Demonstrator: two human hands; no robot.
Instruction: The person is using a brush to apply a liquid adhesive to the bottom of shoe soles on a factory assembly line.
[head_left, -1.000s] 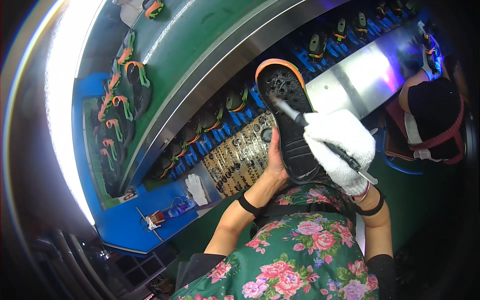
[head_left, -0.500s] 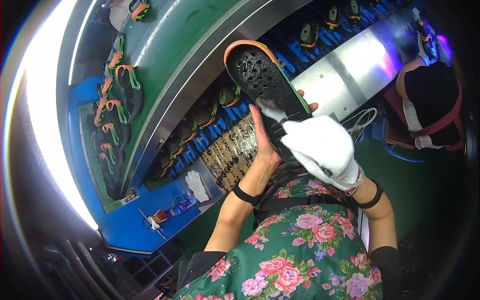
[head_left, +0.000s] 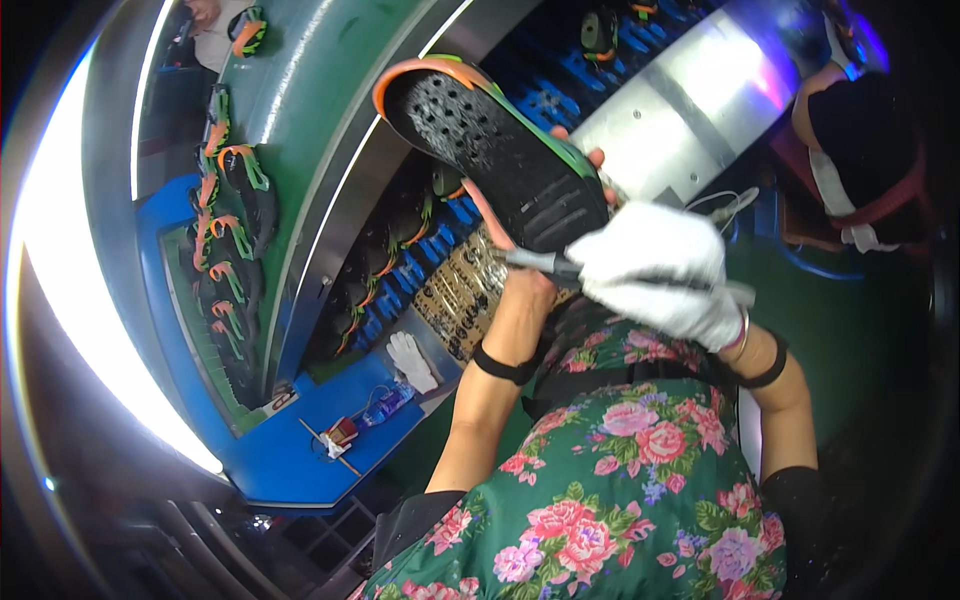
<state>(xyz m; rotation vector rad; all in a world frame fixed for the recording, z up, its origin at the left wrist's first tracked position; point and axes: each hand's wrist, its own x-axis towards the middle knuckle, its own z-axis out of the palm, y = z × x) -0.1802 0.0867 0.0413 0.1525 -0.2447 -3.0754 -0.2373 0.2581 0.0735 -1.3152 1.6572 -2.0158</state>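
My bare left hand (head_left: 490, 215) grips a shoe sole (head_left: 520, 185) from beneath, thumb along one edge and fingertips showing past the other. The sole's black face, with holes at its far end and ridges nearer me, is turned up; orange and green run round its rim. Wet-looking streaks shine around the holes. In a white glove, my right hand (head_left: 655, 270) is closed on a small brush (head_left: 535, 262) with a dark handle. The brush's head points left, just below the sole's near end and in front of my left wrist; whether it touches the sole I cannot tell.
A green conveyor belt (head_left: 300, 100) at left carries several orange-green soles. More shoe parts sit on blue holders (head_left: 405, 275) along a rack behind the sole. A blue table (head_left: 290, 460) holds a white glove (head_left: 410, 362) and a bottle (head_left: 388, 403). Another person (head_left: 865, 150) sits at far right.
The sole has shifted up and to the left and tilted. The brush has come off the sole's middle, down towards my left wrist. My view has swung slightly.
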